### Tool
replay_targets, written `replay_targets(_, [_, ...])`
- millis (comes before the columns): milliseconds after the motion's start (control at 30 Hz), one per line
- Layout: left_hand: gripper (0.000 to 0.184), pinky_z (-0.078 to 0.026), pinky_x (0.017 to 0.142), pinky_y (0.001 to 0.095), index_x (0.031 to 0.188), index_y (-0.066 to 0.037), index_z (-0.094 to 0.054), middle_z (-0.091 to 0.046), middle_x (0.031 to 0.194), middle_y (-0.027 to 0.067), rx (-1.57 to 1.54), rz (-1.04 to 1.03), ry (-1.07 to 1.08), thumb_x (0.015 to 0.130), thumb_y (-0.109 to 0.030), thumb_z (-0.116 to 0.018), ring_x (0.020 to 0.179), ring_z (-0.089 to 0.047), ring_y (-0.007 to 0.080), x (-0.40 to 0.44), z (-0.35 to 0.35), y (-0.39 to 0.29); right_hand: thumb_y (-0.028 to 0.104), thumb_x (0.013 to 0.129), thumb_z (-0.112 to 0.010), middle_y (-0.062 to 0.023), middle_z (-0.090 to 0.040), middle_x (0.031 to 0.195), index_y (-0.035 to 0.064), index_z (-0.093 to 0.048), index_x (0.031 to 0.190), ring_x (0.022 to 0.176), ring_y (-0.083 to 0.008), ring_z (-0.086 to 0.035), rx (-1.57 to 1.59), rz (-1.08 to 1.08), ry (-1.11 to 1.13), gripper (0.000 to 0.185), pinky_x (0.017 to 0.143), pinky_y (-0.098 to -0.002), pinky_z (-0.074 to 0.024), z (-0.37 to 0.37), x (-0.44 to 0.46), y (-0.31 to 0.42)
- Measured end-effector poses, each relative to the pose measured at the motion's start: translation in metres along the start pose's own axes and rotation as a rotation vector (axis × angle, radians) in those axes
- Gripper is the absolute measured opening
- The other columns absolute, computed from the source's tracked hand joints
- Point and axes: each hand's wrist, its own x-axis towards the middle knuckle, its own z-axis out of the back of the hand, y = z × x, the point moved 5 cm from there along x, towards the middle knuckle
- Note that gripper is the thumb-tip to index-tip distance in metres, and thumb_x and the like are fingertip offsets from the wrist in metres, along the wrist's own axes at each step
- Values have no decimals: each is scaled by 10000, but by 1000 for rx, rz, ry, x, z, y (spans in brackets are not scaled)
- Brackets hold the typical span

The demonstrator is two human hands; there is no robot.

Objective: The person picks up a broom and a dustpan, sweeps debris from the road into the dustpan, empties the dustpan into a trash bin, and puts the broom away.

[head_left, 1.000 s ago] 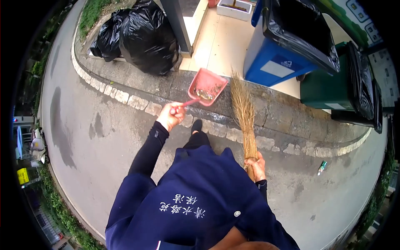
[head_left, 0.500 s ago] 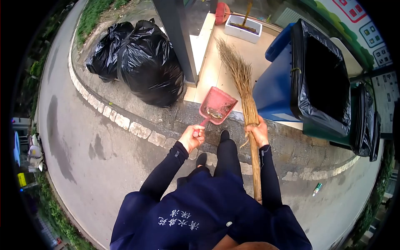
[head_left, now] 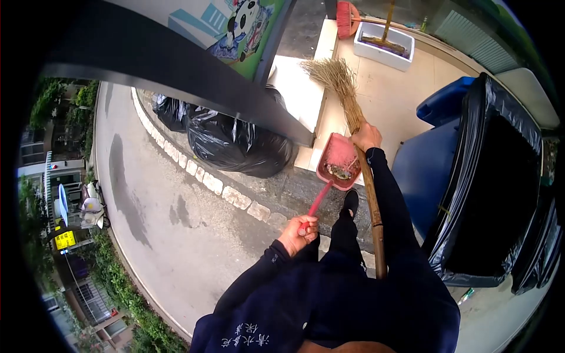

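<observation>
My left hand point(head_left: 299, 234) is closed around the handle of a red dustpan point(head_left: 341, 152), whose pan points away from me and holds a little debris near the handle end. My right hand point(head_left: 366, 136) grips a twig broom point(head_left: 348, 97) just below its bristles. The broom's wooden stick runs back along my right forearm, and its bristles point forward over the tiled floor point(head_left: 382, 88). The dustpan's right edge lies close to the broom stick; whether they touch I cannot tell.
A blue wheeled bin point(head_left: 426, 170) lined with a black bag stands open at my right. Black rubbish bags point(head_left: 235, 144) lie ahead left beside a dark post point(head_left: 194, 76). A white box point(head_left: 384, 47) with a mop head sits at the back, near a red broom point(head_left: 346, 22).
My view has turned and moved closer to the post and blue bin. The dustpan and twig broom have come nearer each other, with my right hand reaching farther forward.
</observation>
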Motion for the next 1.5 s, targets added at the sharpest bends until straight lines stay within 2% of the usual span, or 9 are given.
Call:
replay_targets(200, [131, -266, 438, 252, 1018, 16, -554, -391, 619, -16, 57, 31, -47, 892, -17, -575, 483, -357, 88, 33, -19, -37, 236, 598, -771, -185, -732, 1034, 147, -499, 1432, 992, -369, -696, 19, -74, -51, 881, 877, -436, -546, 8, 72, -21])
replay_targets(300, [46, -269, 442, 251, 923, -18, -534, -388, 622, -17, 56, 113, -23, 902, -37, -570, 491, -357, 90, 51, -31, -61, 228, 599, -766, -201, -715, 1102, 129, -489, 1439, 1046, -384, -675, 68, -175, -75, 890, 913, -429, -530, 30, 49, -43])
replay_targets(467, [135, -255, 461, 233, 823, -65, -494, -371, 604, -36, 152, 206, -33, 943, -74, -556, 497, -339, 75, 73, -55, -103, 202, 614, -815, -245, -705, 1100, 61, -496, 1432, 1077, -372, -675, 327, -186, -151, 890, 952, -416, -516, 51, -7, -35])
replay_targets(733, [211, -290, 464, 227, 748, -74, -464, -430, 650, -25, 182, 177, -64, 876, -58, -632, 536, -416, 74, 113, -108, -155, 212, 616, -747, -219, -723, 896, 106, -518, 1394, 910, -387, -699, 41, -139, -121, 819, 828, -446, -547, 59, 159, 32])
replay_targets(933, [151, -352, 494, 288, 802, -68, -486, -501, 647, 22, 48, 198, -11, 887, -94, -608, 548, -472, 143, 156, -131, -178, 202, 596, -785, -233, -710, 1065, 98, -553, 1373, 984, -378, -694, 246, -260, -133, 818, 869, -413, -550, 67, 68, -26])
replay_targets(1067, [174, -366, 511, 280, 796, -69, -471, -512, 654, 13, 123, 93, -5, 929, -124, -569, 550, -476, 132, 181, -148, -188, 202, 595, -763, -225, -728, 981, 91, -543, 1382, 969, -384, -699, 247, -311, -180, 824, 882, -428, -539, 71, 59, -47])
replay_targets(1200, [125, -341, 520, 269, 1019, -29, -562, -436, 605, -3, -10, 34, 21, 951, -84, -472, 564, -463, 116, 193, -177, -203, 211, 579, -764, -209, -729, 1009, 50, -520, 1408, 970, -354, -705, 172, -308, -125, 879, 880, -399, -543, 75, 128, -44])
replay_targets(1300, [464, -344, 527, 261, 1419, -52, -489, -397, 597, -23, -49, 52, -53, 957, -71, -453, 576, -455, 97, 202, -176, -210, 212, 581, -763, -205, -731, 971, 44, -514, 1409, 959, -347, -707, 123, -332, -155, 880, 864, -399, -547, 54, 159, -74])
replay_targets(1500, [455, -350, 524, 252, 1404, -38, -495, -384, 578, -33, -59, 10, -105, 951, -72, -470, 574, -447, 104, 215, -173, -219, 212, 586, -761, -226, -725, 979, 69, -563, 1352, 968, -389, -698, 178, -374, -62, 804, 860, -427, -546, 53, 107, -70])
